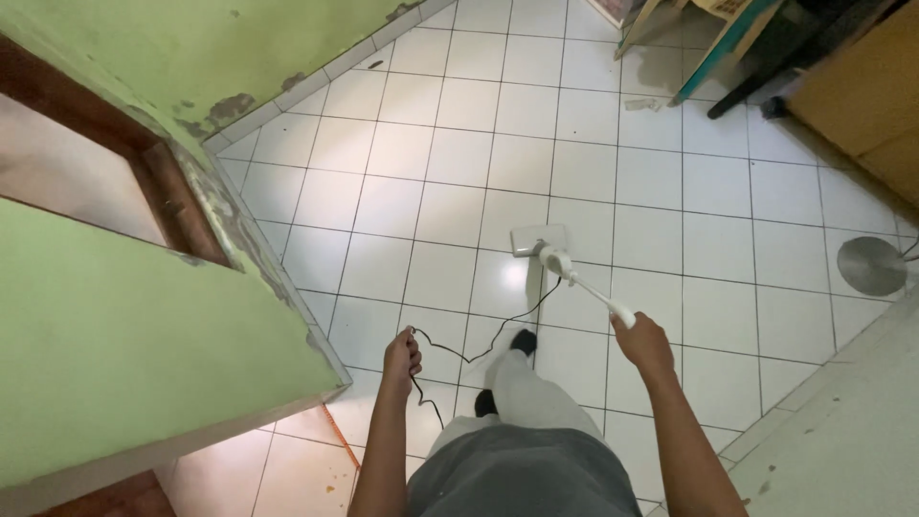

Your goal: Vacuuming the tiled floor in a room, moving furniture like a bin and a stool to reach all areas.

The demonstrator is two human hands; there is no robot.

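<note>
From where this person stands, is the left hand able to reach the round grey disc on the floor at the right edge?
Probably not. The left hand grips the black cord on the far side of the body, while the round grey disc lies well beyond even the right hand, which holds the white floor cleaner. Bare tiles between, though.

Packages: one possible, large tan cardboard box (866, 91), top right corner, flat-sided, cut off by the frame edge, on the floor beside furniture legs | Labels: none visible | Signs: none visible | Screens: none visible
</note>
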